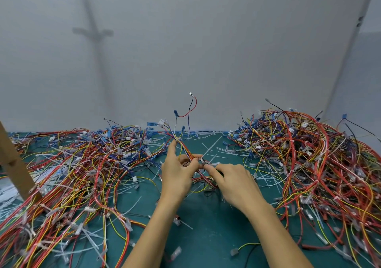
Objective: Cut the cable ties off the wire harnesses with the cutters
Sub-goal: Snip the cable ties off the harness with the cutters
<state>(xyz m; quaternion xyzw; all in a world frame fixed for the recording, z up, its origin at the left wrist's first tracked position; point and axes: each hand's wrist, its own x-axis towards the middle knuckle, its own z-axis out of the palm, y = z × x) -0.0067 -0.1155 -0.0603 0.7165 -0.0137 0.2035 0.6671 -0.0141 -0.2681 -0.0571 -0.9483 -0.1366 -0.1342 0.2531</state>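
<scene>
My left hand (177, 173) grips a wire harness (181, 146) of red, yellow, blue and white wires above the green mat; its loose ends stick up toward the wall. My right hand (235, 182) is closed around the cutters (204, 162), whose small metal tip meets the bundle just right of my left thumb. A translucent white cable tie (213, 164) shows at that spot. Most of the cutters are hidden inside my fist.
A big heap of harnesses (82, 171) covers the mat's left side and another heap (321, 160) fills the right. Cut white ties (210, 148) litter the green mat (206, 226) between them. A wooden post (14, 164) leans at far left. A grey wall stands behind.
</scene>
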